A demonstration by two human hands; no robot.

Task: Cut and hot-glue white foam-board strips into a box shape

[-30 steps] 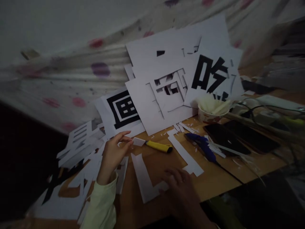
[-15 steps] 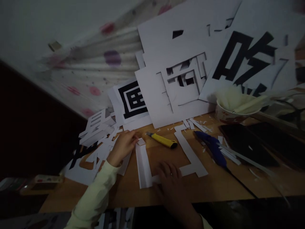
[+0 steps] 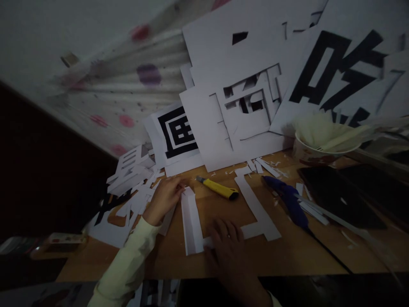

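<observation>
My left hand [image 3: 166,198] pinches the top end of a narrow folded white paper strip [image 3: 192,221], which lies lengthwise on the wooden table. My right hand [image 3: 226,245] rests with its fingers spread on the lower arm of a flat white paper cutout [image 3: 252,198], beside the strip's bottom end. The cutout bends up the table to the right. Between the strip and the cutout, near their top ends, lies a yellow utility knife [image 3: 220,188].
White paper scraps [image 3: 137,200] lie at left. A blue glue gun [image 3: 287,200], dark flat devices [image 3: 338,196] and a bowl [image 3: 315,154] stand or lie at right. Large cut sheets [image 3: 211,128] lean behind. The table's front edge is near my wrists.
The view has shifted slightly. The small flap at the strip's top end, which showed as a square before, now looks folded up near my left fingers. My right hand has hardly moved.
</observation>
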